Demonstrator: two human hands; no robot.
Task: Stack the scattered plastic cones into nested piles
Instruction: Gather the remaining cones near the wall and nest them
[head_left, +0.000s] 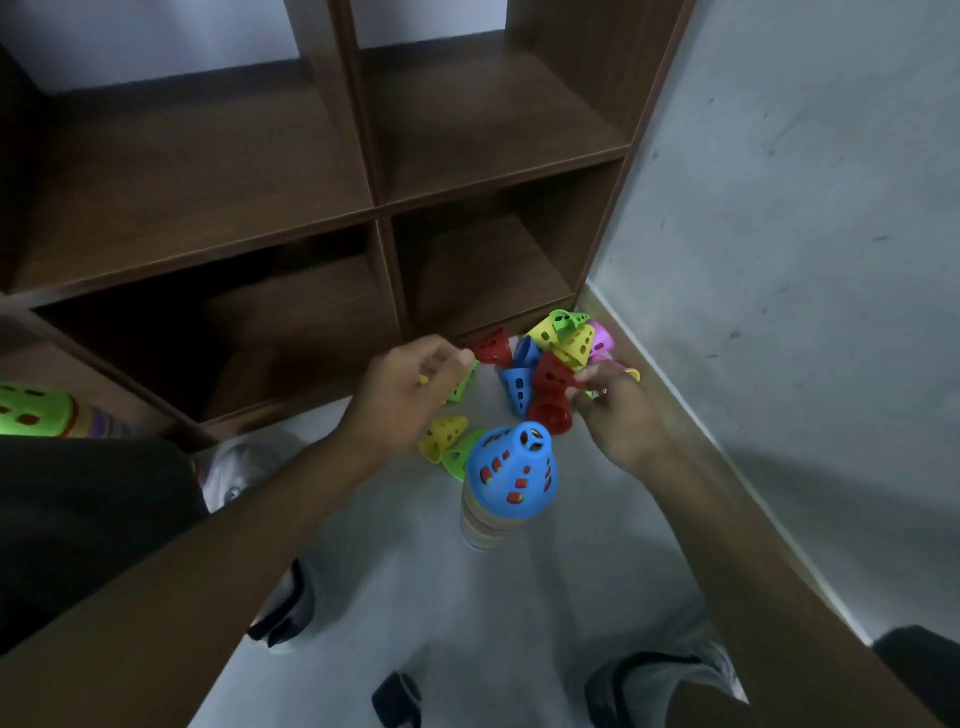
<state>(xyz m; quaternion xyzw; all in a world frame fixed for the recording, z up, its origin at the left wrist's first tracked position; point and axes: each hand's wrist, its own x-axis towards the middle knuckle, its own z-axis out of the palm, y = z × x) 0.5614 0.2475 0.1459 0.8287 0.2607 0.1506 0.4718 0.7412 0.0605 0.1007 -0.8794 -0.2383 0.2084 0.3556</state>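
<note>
You are working in a tight corner: the wooden shelf unit (374, 208) closes the far side and the grey wall (805, 260) runs along your right, its skirting meeting the floor just past the cones. Open pale floor (415, 597) lies toward you, between your shoes (283, 613).

The scattered cones (550, 353) lie on their sides in that corner, in red, blue, yellow, green and pink, all pierced with holes. Nearer you stands the nested pile (511, 478), upright, topped by a blue cone over many-coloured rims. A yellow cone (441, 436) and a green one lie just beside its far left. At the left edge a green-topped stack (36, 410) sits by the shelf.

Your right hand (618, 410) pinches a red cone (553, 400) at its narrow end, that grip tight with fingertips only. Your left hand (410, 389) hovers over a yellow-green cone (462, 384), fingers loosely curled; whether that grip has hold of it, you cannot tell from here.
</note>
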